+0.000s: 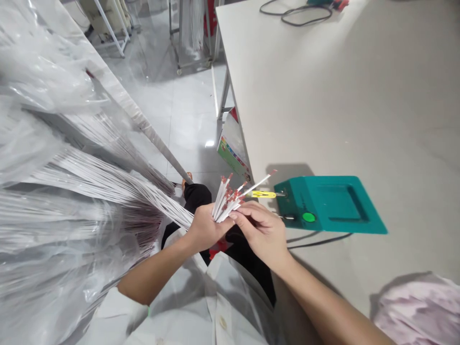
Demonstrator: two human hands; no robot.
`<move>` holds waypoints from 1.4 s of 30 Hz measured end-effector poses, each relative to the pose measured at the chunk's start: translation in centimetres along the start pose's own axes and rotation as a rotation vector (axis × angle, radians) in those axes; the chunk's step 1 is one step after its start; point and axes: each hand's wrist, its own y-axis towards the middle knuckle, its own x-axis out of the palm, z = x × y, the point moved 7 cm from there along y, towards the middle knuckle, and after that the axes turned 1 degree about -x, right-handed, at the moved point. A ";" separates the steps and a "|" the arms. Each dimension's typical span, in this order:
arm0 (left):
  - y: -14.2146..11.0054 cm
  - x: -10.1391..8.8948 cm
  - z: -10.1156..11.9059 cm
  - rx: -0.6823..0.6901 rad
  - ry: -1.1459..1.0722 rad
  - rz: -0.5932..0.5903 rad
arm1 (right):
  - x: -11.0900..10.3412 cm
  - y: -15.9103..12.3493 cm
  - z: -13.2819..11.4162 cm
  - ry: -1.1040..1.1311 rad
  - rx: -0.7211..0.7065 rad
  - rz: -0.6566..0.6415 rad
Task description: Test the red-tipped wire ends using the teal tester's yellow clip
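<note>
My left hand is closed round a thick bundle of white wires, whose ends with reddish-copper tips fan out above my fist. The bundle trails off to the left into a larger mass of wires. My right hand pinches at the near side of the wire ends, thumb and forefinger pressed together at one of them. Just beyond my right hand stands a teal tester box with a green round button, a recessed panel, and a yellow clip sticking out toward the wires.
Wire bundles under clear plastic sheeting fill the left side on a rack with a long rail. The white table spreads to the right, with a pink cloth and black cables. A colourful carton sits beneath its edge.
</note>
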 end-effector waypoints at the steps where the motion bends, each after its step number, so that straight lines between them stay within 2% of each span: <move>1: 0.0 0.0 0.0 0.007 -0.001 0.002 | -0.1 0.0 0.2 -0.007 0.015 0.009; 5: 0.1 0.0 -0.5 -0.043 -0.021 0.008 | -0.4 -0.3 1.0 0.018 0.085 0.033; 12: 0.4 -0.6 -1.3 -0.143 -0.208 -0.022 | -0.1 -0.7 1.2 0.156 0.084 -0.012; 14: 0.5 -1.5 -1.2 -0.147 -0.209 0.044 | -0.3 -0.8 1.5 0.153 0.084 0.007; 18: 0.2 -3.0 -0.3 -0.116 -0.131 0.251 | 0.0 -1.0 1.4 0.099 0.021 -0.027; 23: -0.4 -0.9 0.6 -0.035 -0.062 0.127 | 0.5 -0.9 0.5 -0.029 -0.104 -0.053; 27: -0.6 -0.8 0.0 -0.026 -0.012 0.150 | 0.5 -1.0 -0.2 -0.136 -0.203 -0.081; 30: -0.4 -1.2 -0.1 0.013 0.015 0.175 | -0.3 -0.8 0.2 -0.160 -0.158 -0.029; 33: -0.3 -1.3 -0.2 0.029 0.074 0.142 | -0.8 -0.6 0.9 -0.070 -0.092 -0.018; 38: -0.4 -1.1 0.0 0.071 0.156 0.064 | -0.9 -0.2 1.2 0.034 -0.113 -0.022; 42: -0.4 -1.0 0.2 0.048 0.172 -0.047 | -1.2 0.2 0.1 -0.013 -0.197 -0.080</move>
